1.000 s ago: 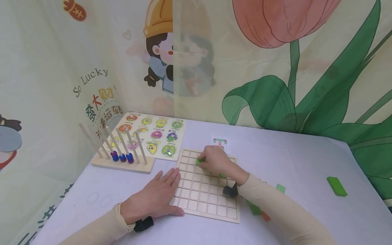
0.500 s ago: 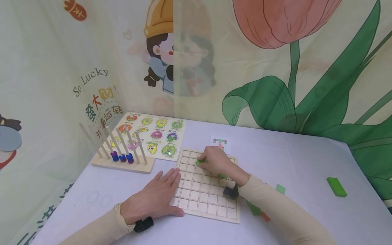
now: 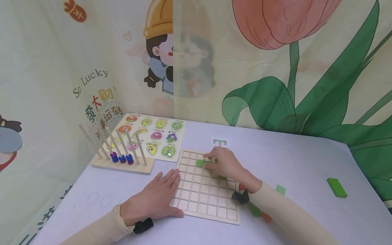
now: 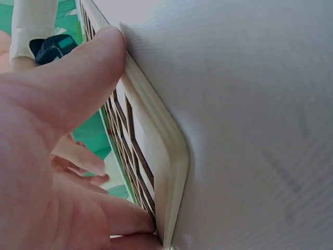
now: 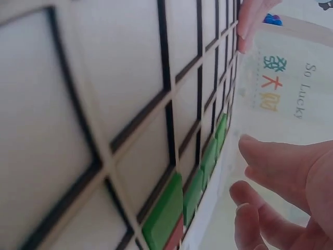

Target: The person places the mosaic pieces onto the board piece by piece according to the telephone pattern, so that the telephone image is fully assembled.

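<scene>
The wooden grid board [image 3: 203, 197] lies on the table. My left hand [image 3: 154, 199] rests at its near left corner with straight fingers; in the left wrist view the thumb [image 4: 96, 60] lies along the edge. A green square tile [image 3: 200, 163] sits in a cell near the far side. Just right of that tile, my right hand [image 3: 225, 162] hovers over the board with thumb and forefinger apart, holding nothing. In the right wrist view, several green tiles [image 5: 164, 213] form a row, with a red tile [image 5: 176, 235] beside the nearest one. The hand covers most of this row in the head view.
A pattern card [image 3: 219, 141] lies behind the board. Beside the right forearm are loose green and red pieces [image 3: 267, 217] and a light green tile [image 3: 280, 190]. A green block [image 3: 337, 187] lies far right. A peg stand [image 3: 122, 165] and fruit puzzle [image 3: 153, 136] are at left.
My right hand has let go of the green tile and moved a little to the right, with its fingers parted. The tile stays in its cell. My left hand has not moved.
</scene>
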Available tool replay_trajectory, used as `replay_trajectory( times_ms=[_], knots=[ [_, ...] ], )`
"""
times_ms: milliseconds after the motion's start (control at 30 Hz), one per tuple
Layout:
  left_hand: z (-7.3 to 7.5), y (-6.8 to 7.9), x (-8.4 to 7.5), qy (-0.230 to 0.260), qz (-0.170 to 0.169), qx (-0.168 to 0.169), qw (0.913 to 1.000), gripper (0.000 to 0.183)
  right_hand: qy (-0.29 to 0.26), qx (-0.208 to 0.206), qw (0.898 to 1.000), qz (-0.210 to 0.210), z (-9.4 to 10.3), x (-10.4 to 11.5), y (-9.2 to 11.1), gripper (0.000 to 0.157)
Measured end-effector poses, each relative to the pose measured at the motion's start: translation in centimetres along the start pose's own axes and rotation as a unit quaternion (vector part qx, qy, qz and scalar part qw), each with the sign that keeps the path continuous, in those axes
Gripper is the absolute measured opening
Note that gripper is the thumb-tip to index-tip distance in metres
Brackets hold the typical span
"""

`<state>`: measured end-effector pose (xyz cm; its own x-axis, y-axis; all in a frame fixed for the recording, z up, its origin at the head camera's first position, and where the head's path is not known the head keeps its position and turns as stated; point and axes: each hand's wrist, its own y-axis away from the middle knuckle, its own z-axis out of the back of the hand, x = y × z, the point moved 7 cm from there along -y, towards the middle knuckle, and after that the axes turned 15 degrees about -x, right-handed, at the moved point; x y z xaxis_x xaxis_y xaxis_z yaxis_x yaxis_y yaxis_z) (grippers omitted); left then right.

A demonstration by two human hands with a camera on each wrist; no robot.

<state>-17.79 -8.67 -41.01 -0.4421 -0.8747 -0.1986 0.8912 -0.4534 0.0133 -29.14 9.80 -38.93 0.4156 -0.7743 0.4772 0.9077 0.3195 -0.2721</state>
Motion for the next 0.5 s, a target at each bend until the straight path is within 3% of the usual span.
replay_trajectory(
  times_ms=[200, 500],
  knots=[
    [0.1, 0.0, 0.0, 0.004, -0.005, -0.004, 1.0000, 0.111, -0.013, -0.021, 1.000, -0.015, 2.8, -1.5, 2.0, 0.036],
    [0.1, 0.0, 0.0, 0.014, -0.004, -0.004, 0.9999, 0.111, 0.042, -0.039, 0.994, -0.092, 6.2, -5.7, 5.4, 0.037]
  ],
)
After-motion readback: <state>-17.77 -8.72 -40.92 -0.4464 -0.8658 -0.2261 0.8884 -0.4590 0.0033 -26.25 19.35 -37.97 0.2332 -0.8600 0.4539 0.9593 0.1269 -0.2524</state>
